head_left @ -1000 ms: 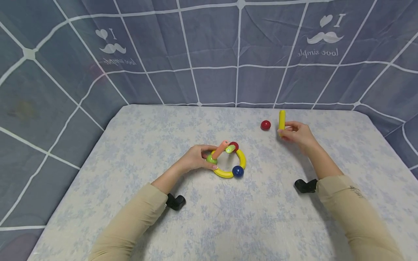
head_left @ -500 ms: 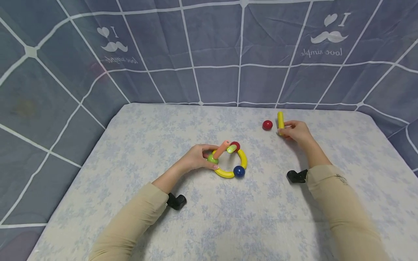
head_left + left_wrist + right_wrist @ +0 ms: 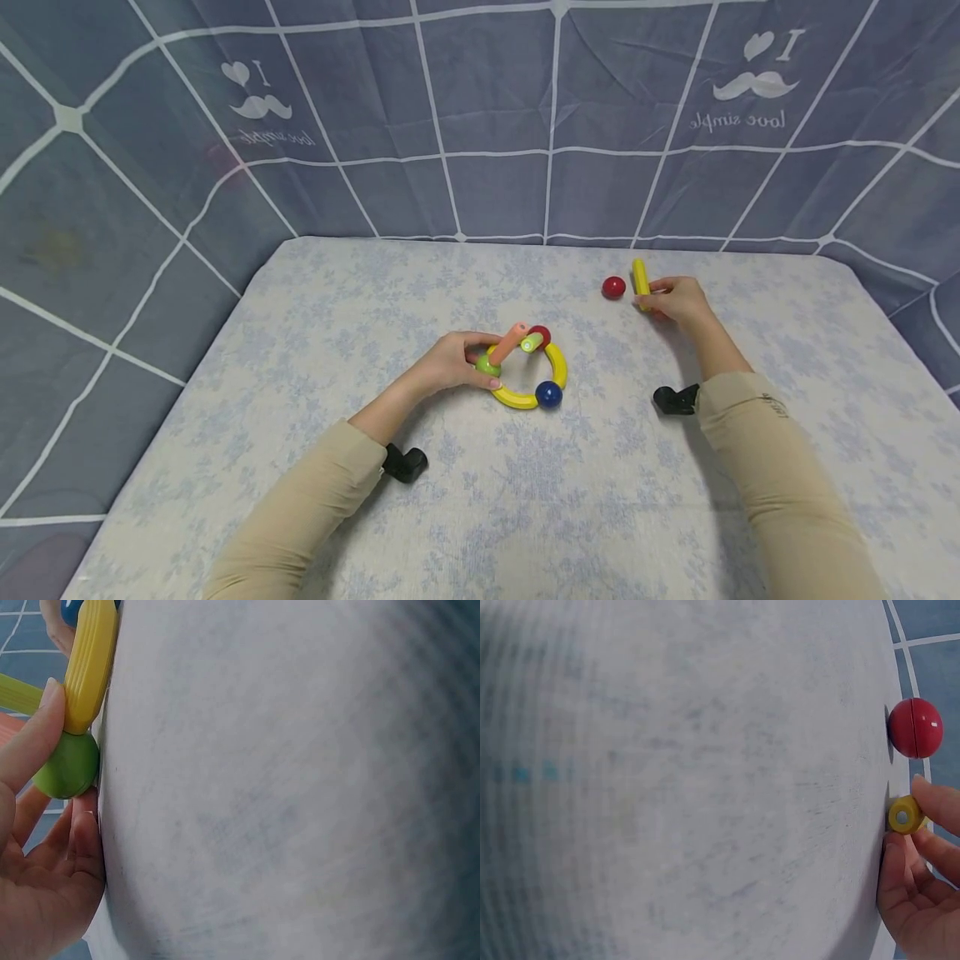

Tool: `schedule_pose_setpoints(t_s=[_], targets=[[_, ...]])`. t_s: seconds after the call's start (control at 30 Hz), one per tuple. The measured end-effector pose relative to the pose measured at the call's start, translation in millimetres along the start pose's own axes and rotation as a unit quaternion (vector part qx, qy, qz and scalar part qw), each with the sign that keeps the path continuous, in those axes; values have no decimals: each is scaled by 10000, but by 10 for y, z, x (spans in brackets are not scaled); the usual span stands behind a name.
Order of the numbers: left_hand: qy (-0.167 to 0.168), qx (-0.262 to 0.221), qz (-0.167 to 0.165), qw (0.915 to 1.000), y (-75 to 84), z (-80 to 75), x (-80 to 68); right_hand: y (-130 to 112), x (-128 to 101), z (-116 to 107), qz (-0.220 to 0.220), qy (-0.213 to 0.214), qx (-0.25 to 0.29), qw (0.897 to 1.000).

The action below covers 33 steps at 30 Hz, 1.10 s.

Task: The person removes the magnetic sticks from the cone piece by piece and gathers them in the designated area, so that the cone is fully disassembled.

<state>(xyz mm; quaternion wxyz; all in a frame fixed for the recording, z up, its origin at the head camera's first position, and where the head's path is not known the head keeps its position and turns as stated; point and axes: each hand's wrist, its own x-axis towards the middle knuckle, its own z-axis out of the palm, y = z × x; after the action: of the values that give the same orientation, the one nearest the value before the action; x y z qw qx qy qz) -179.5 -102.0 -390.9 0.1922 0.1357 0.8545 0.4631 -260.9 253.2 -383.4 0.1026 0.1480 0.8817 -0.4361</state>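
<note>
My left hand point(image 3: 450, 364) holds a green ball point(image 3: 69, 766) between thumb and fingers, at the left of a ring on the table. Yellow curved sticks point(image 3: 516, 401), a blue ball point(image 3: 549, 395) and a red ball form the rest of the ring. From the green ball an orange stick point(image 3: 510, 342) slants up, and a light green stick point(image 3: 532, 342) leans by the ring's red ball. To the far right, my right hand point(image 3: 681, 302) pinches a straight yellow magnetic stick point(image 3: 905, 815), its silver end showing, low at the tabletop. A loose red ball point(image 3: 916, 728) sits beside it, apart.
The table point(image 3: 570, 500) wears a pale cloth with a blue floral pattern. Behind it and at both sides hangs a grey-blue curtain point(image 3: 487, 100) with white lines. Black wrist mounts point(image 3: 406, 463) stick out at both cuffs.
The yellow stick's far end has tipped left toward the loose red ball, and my right hand and forearm have shifted slightly left. My left hand and the ring stay in place.
</note>
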Motion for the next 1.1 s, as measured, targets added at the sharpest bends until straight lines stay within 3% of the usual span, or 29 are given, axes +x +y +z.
schedule_pose_setpoints(t_s=[0.23,0.57,1.1], targets=[[-5,43,8,10000,7,0,-6,1,31,15,203,138,71,9997],[-21,-16,13,10000,-2,1,-5,-5,-24,-4,114,105,77,9999],[1,26,7,10000,-30,7,3,43,-172,-120,-392,-266,385,9981]])
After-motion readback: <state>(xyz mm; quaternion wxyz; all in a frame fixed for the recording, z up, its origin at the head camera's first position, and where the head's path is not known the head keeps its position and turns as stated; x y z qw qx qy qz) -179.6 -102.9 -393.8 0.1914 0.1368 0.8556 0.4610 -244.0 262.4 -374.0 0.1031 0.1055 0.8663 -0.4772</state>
